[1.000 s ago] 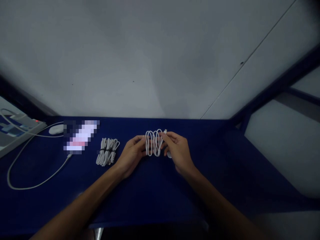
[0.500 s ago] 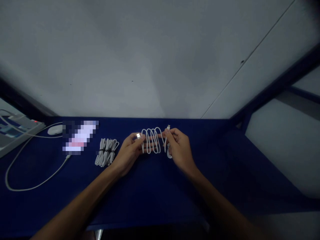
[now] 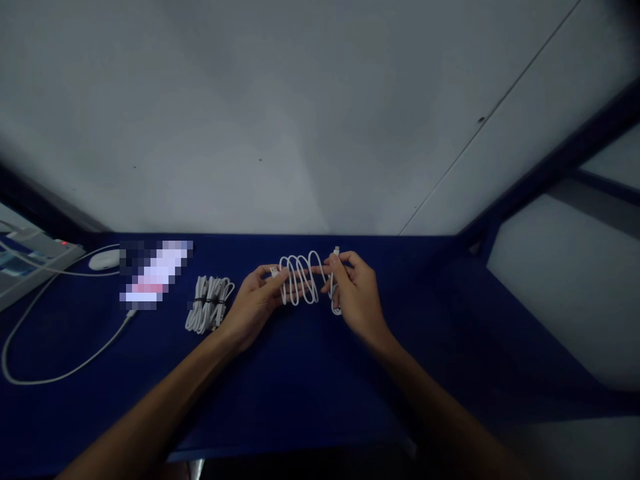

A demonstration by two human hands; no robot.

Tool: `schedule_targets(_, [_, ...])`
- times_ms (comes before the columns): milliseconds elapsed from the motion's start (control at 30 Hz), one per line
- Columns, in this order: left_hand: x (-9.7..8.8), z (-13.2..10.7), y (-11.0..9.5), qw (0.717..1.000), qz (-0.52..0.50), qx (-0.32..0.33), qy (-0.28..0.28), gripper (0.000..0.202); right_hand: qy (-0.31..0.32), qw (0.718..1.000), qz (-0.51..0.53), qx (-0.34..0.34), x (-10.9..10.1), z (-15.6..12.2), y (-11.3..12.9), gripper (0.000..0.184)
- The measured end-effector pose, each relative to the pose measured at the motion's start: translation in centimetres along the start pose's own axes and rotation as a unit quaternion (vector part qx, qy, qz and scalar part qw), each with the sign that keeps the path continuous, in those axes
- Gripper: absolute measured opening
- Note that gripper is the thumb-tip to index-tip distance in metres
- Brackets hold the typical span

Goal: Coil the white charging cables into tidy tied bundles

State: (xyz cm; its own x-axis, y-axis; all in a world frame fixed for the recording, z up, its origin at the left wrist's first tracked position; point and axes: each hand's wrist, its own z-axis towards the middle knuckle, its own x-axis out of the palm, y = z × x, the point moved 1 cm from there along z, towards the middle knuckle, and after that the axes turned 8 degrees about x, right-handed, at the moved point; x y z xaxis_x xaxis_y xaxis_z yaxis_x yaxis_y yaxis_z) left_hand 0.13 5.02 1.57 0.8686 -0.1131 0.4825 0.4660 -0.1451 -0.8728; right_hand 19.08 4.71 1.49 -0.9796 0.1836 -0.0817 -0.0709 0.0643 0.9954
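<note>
A white cable (image 3: 299, 280) hangs in several loops between my two hands over the blue table (image 3: 310, 373). My left hand (image 3: 253, 303) pinches one end of the loops, with a small plug showing at its fingertips. My right hand (image 3: 355, 293) pinches the other end, and a plug sticks up above its fingers. A second white cable bundle (image 3: 207, 303), tied with dark bands, lies on the table just left of my left hand.
A blurred-out object (image 3: 153, 273) lies left of the bundle, with a white cord (image 3: 55, 363) curving off toward the left edge. A white mouse (image 3: 104, 260) and a power strip (image 3: 35, 257) sit at far left. A grey wall stands behind the table.
The cable loops have spread a little wider between my hands and drifted slightly left and up. The right hand now holds its plug upright above its fingers.
</note>
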Motion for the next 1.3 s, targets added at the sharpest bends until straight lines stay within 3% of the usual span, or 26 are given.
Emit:
schedule_targets(333, [0.6,-0.5,-0.4,0.999,0.012,0.052,-0.005,0.024,0.075,0.995,-0.047,-0.039,0.3,-0.7,0.3,0.040])
schedule_targets(567, [0.7,-1.2,0.1,0.993,0.087,0.080,0.018,0.028,0.196,0.979,0.057,-0.020,1.2,-1.5,0.9,0.028])
schedule_targets(933, [0.4,-1.2,-0.6,0.994,0.096,0.058,-0.017,0.031,0.136,0.981,0.136,-0.001,1.5,-2.1,0.7,0.024])
schedule_targets(1167, [1.2,-1.4,-0.8,0.985,0.158,0.075,-0.003,0.030,0.164,0.972,0.168,0.028,1.8,-2.3,0.7,0.025])
schedule_targets(1300, [1.3,-1.6,-0.9,0.982,0.170,0.083,0.001,0.029,0.144,0.977,0.155,0.025,1.8,-2.4,1.0,0.026])
